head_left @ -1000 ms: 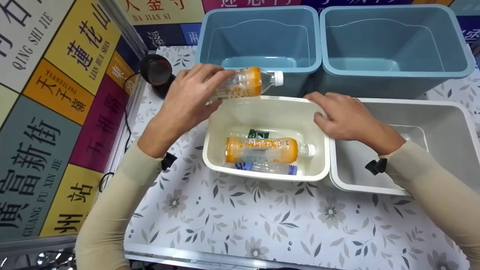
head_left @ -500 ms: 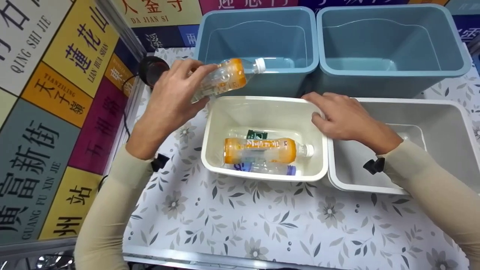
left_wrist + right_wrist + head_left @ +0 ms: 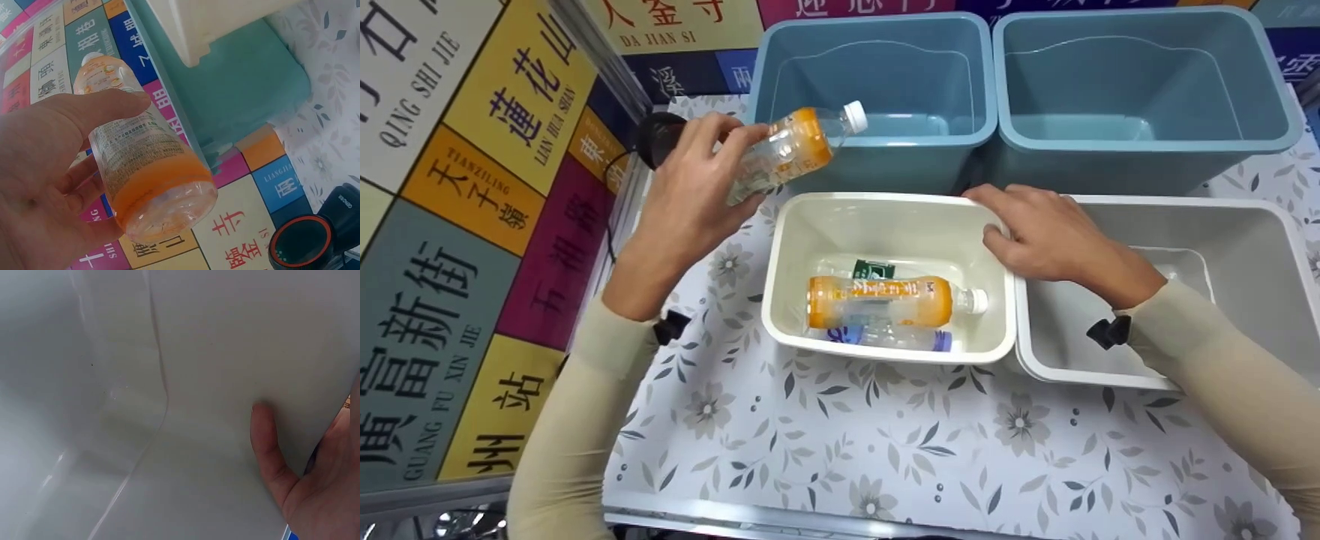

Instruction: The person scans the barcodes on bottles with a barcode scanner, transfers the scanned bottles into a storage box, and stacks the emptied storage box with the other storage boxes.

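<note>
My left hand (image 3: 682,187) grips a clear plastic bottle (image 3: 799,144) with an orange label, its white cap tilted up to the right. It is held above and left of the cream bin (image 3: 885,355), overlapping the left blue bin in the head view. The left wrist view shows my thumb across the bottle (image 3: 149,149) and fingers beneath. My right hand (image 3: 1046,234) grips the cream bin's back right corner, and the right wrist view has the thumb (image 3: 267,447) against a pale inner wall. Inside lie an orange-labelled bottle (image 3: 877,301), a purple-capped bottle (image 3: 907,337) and a green-labelled item (image 3: 874,269), partly hidden.
Two blue bins (image 3: 877,140) (image 3: 1155,145) stand side by side at the back. A light grey bin (image 3: 1099,375) adjoins the cream one on the right. A black device (image 3: 658,139) with a cable sits by the left wall panel (image 3: 495,232). Flower-patterned cloth covers the table (image 3: 810,465).
My left hand has moved left and slightly up with the bottle, away from over the cream bin, and the cap end has tilted higher. The right hand stays on the rim.
</note>
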Demonstrator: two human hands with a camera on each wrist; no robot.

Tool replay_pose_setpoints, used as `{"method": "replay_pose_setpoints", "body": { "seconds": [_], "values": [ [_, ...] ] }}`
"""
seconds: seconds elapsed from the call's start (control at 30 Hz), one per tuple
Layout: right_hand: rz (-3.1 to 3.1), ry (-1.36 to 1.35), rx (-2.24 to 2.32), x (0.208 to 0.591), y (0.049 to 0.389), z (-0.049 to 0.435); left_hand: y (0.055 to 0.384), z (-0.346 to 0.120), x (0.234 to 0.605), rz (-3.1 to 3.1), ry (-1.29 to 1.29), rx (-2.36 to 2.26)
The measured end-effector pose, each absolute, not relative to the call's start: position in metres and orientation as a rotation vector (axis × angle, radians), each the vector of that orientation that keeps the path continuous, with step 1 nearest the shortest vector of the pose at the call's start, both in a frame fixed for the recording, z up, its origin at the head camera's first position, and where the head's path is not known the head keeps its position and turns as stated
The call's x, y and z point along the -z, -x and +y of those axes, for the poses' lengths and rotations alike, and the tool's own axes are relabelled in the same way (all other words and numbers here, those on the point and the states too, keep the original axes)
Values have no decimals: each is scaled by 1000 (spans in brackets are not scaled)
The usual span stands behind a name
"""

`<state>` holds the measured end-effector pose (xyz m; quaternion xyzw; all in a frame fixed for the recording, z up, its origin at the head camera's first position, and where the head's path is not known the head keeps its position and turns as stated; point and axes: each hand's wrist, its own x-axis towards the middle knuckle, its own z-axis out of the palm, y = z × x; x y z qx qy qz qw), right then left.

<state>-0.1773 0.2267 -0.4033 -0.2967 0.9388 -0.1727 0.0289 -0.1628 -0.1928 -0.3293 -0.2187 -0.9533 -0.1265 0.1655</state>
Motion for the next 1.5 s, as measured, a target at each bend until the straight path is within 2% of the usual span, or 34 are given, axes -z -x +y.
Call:
{"method": "replay_pose_setpoints", "body": {
  "seconds": [0.63, 1.2, 1.5],
  "values": [
    [2898, 933, 528, 401, 178, 227, 162, -226, 338, -2764, 385, 373],
    [2897, 926, 528, 403, 178, 228, 167, -237, 357, -2764, 219, 368],
    [2898, 935, 530, 405, 178, 228, 171, -244, 365, -2726, 218, 353]
  ]
}}
